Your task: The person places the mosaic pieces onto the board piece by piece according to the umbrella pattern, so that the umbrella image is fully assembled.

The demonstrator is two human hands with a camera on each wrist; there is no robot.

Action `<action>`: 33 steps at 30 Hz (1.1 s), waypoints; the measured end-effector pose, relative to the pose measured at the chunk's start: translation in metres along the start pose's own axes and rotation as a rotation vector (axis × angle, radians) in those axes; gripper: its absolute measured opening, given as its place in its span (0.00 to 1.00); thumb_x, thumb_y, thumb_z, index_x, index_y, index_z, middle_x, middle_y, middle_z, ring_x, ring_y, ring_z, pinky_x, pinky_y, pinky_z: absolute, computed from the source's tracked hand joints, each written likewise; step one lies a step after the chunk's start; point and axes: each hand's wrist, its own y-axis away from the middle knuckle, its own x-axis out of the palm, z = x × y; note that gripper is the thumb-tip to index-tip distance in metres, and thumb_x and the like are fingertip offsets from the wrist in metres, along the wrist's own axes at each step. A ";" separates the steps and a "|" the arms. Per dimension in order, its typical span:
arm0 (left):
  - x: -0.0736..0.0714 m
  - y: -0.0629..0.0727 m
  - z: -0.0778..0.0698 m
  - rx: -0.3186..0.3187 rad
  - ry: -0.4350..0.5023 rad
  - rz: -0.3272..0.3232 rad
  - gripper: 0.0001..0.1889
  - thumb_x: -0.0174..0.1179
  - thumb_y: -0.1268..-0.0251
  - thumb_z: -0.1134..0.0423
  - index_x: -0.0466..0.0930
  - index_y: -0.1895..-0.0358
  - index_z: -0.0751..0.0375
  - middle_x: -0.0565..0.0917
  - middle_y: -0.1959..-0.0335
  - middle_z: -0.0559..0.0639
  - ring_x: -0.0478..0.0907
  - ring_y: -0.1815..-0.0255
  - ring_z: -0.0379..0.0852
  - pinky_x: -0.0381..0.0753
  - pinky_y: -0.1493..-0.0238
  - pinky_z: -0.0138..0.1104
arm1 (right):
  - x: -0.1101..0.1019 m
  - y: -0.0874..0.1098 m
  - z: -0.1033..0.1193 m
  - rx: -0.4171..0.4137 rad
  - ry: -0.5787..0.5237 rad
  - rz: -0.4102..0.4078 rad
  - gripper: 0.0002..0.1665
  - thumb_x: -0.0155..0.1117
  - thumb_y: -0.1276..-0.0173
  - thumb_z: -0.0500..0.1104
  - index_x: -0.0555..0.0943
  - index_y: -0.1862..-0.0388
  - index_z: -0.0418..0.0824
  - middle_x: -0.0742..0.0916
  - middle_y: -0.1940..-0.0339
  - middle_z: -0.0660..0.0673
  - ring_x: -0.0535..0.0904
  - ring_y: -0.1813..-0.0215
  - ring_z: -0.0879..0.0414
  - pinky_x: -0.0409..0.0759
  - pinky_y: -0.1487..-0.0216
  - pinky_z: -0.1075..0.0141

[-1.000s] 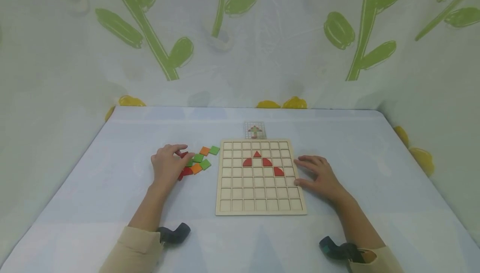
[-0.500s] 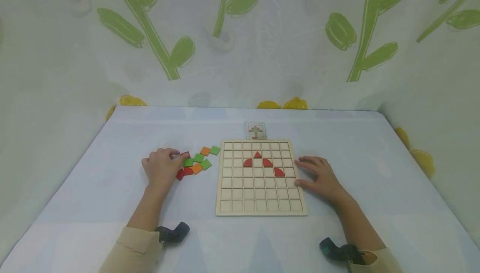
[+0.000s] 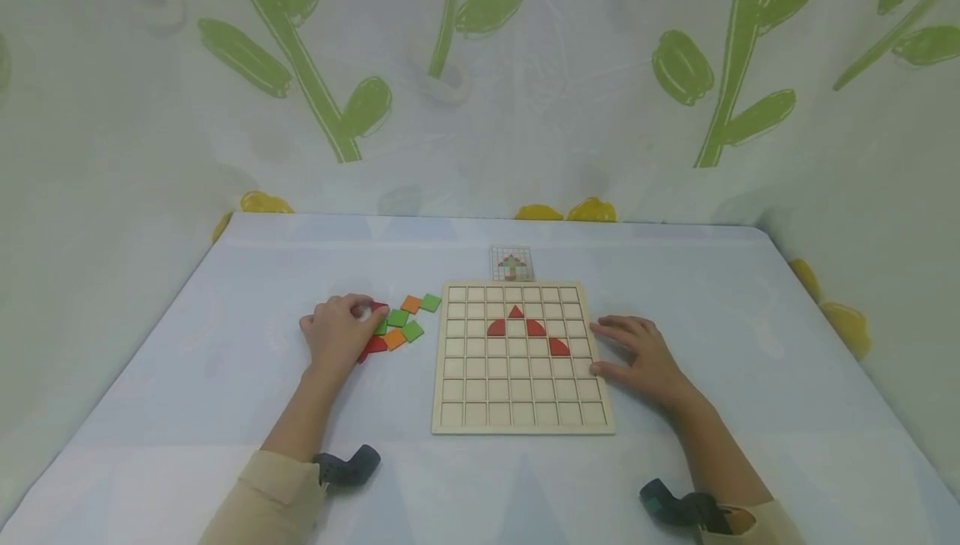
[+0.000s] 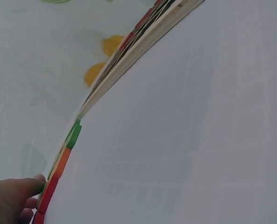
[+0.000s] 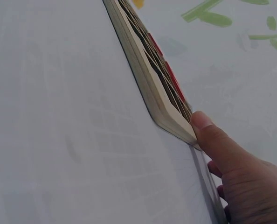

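Observation:
At the left pile of tiles, my left hand (image 3: 337, 332) has its thumb and index finger around a red tile (image 3: 380, 307), pinching it; the fingertips partly cover it. Green tiles (image 3: 398, 317), orange tiles (image 3: 394, 339) and more red tiles (image 3: 377, 344) lie beside and under that hand. A wooden grid board (image 3: 523, 416) bears a red triangle (image 3: 515, 312) and several red quarter-round pieces (image 3: 559, 347). My right hand (image 3: 637, 353) rests thumb and fingertips against the board's right edge, its fingers spread. In the right wrist view, the thumb (image 5: 215, 140) touches the board's corner.
A small pattern card (image 3: 512, 263) with a printed grid and coloured figure lies just behind the board. The pale table (image 3: 675, 270) ends at a back wall with painted leaves. Each wrist wears a black camera mount (image 3: 348, 467).
My left hand drew back left, uncovering some tiles, then came right again, and the red tile shifted slightly right with it. My right hand has stayed at the board's edge.

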 end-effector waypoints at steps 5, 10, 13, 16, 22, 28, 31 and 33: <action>0.001 -0.003 -0.002 0.017 -0.005 0.015 0.19 0.61 0.40 0.51 0.82 0.50 0.58 0.82 0.57 0.58 0.73 0.52 0.59 0.56 0.50 0.57 | 0.001 0.001 0.000 0.000 0.002 -0.004 0.34 0.74 0.49 0.50 0.78 0.43 0.42 0.77 0.42 0.39 0.64 0.38 0.41 0.61 0.42 0.39; 0.004 -0.005 -0.005 0.022 0.014 0.053 0.19 0.59 0.39 0.53 0.81 0.48 0.57 0.81 0.54 0.58 0.71 0.49 0.60 0.53 0.48 0.58 | 0.001 0.001 0.000 0.007 0.012 0.003 0.35 0.75 0.50 0.50 0.78 0.42 0.42 0.77 0.41 0.39 0.63 0.37 0.41 0.61 0.41 0.40; 0.006 -0.005 -0.007 0.027 0.027 0.068 0.19 0.60 0.39 0.53 0.81 0.47 0.56 0.80 0.52 0.58 0.71 0.48 0.60 0.52 0.48 0.57 | 0.000 0.001 0.001 0.011 0.014 0.004 0.35 0.75 0.50 0.50 0.78 0.42 0.41 0.77 0.41 0.39 0.63 0.37 0.41 0.61 0.41 0.40; 0.007 -0.006 -0.008 0.029 0.033 0.073 0.19 0.61 0.39 0.53 0.82 0.48 0.57 0.79 0.52 0.59 0.70 0.48 0.60 0.52 0.48 0.57 | 0.000 0.001 0.002 0.010 0.005 0.002 0.35 0.75 0.50 0.50 0.78 0.42 0.41 0.77 0.41 0.39 0.63 0.37 0.41 0.61 0.41 0.40; 0.007 -0.006 -0.011 0.051 0.062 0.085 0.18 0.59 0.36 0.55 0.80 0.47 0.60 0.77 0.51 0.60 0.69 0.47 0.60 0.51 0.47 0.56 | 0.001 0.000 0.000 -0.011 0.003 -0.008 0.34 0.75 0.49 0.49 0.78 0.42 0.42 0.77 0.41 0.39 0.64 0.37 0.41 0.61 0.41 0.40; 0.005 -0.004 -0.012 0.107 0.122 0.087 0.18 0.60 0.37 0.54 0.80 0.47 0.60 0.77 0.51 0.59 0.69 0.47 0.59 0.49 0.45 0.56 | 0.000 0.000 0.000 -0.011 -0.003 -0.002 0.34 0.74 0.49 0.49 0.78 0.42 0.42 0.77 0.41 0.39 0.64 0.38 0.41 0.61 0.41 0.40; 0.005 -0.003 -0.014 0.122 0.133 0.102 0.19 0.60 0.37 0.52 0.80 0.47 0.58 0.77 0.51 0.58 0.68 0.47 0.58 0.49 0.45 0.56 | 0.001 0.000 0.000 -0.010 -0.002 0.000 0.34 0.75 0.49 0.50 0.78 0.43 0.41 0.77 0.41 0.39 0.64 0.38 0.40 0.61 0.41 0.40; 0.006 -0.003 -0.016 0.131 0.137 0.113 0.20 0.60 0.37 0.51 0.80 0.46 0.57 0.77 0.51 0.57 0.68 0.47 0.57 0.48 0.45 0.55 | 0.000 -0.001 -0.001 -0.011 0.003 0.001 0.35 0.75 0.50 0.50 0.78 0.42 0.41 0.77 0.41 0.39 0.64 0.37 0.41 0.61 0.41 0.41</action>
